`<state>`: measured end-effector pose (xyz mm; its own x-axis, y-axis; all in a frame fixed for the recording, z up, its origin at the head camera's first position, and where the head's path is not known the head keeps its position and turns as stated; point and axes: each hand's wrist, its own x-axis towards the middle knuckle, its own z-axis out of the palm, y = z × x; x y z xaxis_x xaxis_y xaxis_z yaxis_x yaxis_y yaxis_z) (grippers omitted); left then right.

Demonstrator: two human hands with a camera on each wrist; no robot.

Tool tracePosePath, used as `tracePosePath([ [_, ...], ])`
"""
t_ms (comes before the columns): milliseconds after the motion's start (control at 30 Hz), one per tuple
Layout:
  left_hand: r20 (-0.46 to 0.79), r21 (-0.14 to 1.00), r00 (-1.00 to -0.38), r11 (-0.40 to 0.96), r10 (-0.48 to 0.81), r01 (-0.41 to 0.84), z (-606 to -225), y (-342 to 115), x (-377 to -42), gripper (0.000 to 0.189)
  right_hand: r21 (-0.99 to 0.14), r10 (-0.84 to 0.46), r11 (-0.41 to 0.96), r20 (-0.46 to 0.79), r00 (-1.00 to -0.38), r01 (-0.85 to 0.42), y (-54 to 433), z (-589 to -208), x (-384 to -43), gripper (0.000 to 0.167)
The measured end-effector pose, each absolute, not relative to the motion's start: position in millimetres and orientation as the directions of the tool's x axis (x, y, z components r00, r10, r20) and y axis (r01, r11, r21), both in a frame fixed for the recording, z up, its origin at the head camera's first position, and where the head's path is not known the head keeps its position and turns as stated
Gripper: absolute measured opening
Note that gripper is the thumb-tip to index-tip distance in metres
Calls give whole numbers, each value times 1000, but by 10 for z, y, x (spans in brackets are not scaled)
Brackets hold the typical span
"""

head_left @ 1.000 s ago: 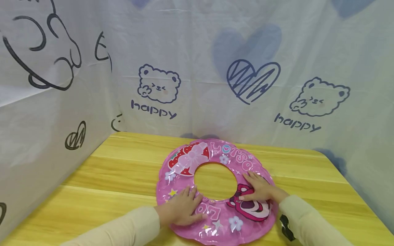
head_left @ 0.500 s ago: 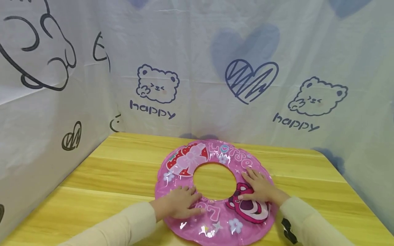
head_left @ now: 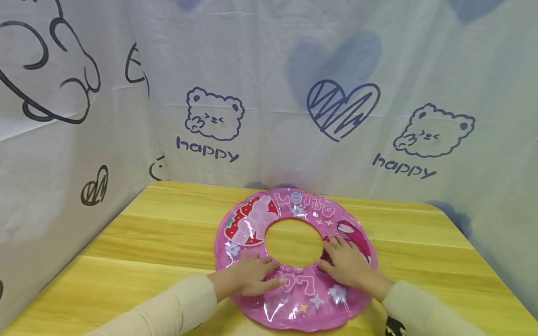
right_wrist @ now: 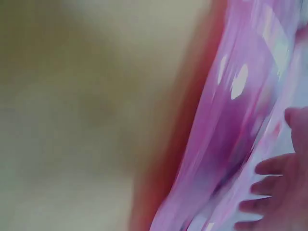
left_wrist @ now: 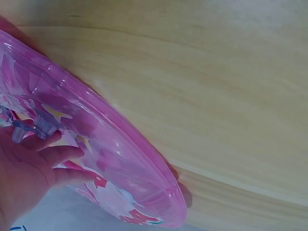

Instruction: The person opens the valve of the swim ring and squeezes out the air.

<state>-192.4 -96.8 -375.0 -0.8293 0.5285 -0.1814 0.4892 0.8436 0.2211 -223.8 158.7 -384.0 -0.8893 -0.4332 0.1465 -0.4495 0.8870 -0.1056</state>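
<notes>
A pink inflatable swim ring [head_left: 294, 303] lies on the wooden table, printed with strawberries, a bow, flowers and "LOTSO" lettering. My left hand [head_left: 250, 276] rests on its near left part, fingers spread toward the centre hole. In the left wrist view, clear plastic valve pieces [left_wrist: 45, 126] show beside the left fingertips. My right hand [head_left: 346, 262] lies across the ring's right side and covers part of a dark pink bear print [head_left: 357, 238]. The right wrist view is blurred but shows my right fingers [right_wrist: 269, 186] extended over the ring's glossy surface.
Yellow wood-grain table [head_left: 159, 228] spreads around the ring. A white curtain [head_left: 269, 70] with blue hearts, bears and "happy" prints hangs behind the table and along its left. A small black item [head_left: 395, 326] shows beside the right sleeve.
The swim ring has turned counterclockwise: the far lettering and strawberries shifted left, the near lettering and flower shifted right. My right hand has slid slightly toward me and left.
</notes>
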Motion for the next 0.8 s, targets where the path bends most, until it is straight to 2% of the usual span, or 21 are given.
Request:
tracePosePath([
  [100, -177, 225, -823, 836, 540, 500, -3751, -960, -1925, 64, -195, -439, 884, -32, -898, -425, 1460, -3867, -1955, 76],
  [200, -175, 230, -818, 830, 548, 507, -3749, -947, -1929, 63, -186, -442, 889, -114, -890, -418, 1428, -3949, -1820, 85],
  [333, -154, 224, -807, 815, 570, 534, -3751, -915, -1936, 63, -148, -486, 869, -74, -871, -472, 1523, -4021, -1855, 84],
  [633, -128, 269, -784, 783, 607, 561, -3751, -884, -1953, 57, -174, -550, 827, -58, -833, -534, 1728, -3978, -2008, 84],
  [800, -122, 257, -767, 767, 629, 588, -3734, -874, -1950, 55, -166, -563, 818, -41, -825, -550, 1777, -3952, -2042, 83],
])
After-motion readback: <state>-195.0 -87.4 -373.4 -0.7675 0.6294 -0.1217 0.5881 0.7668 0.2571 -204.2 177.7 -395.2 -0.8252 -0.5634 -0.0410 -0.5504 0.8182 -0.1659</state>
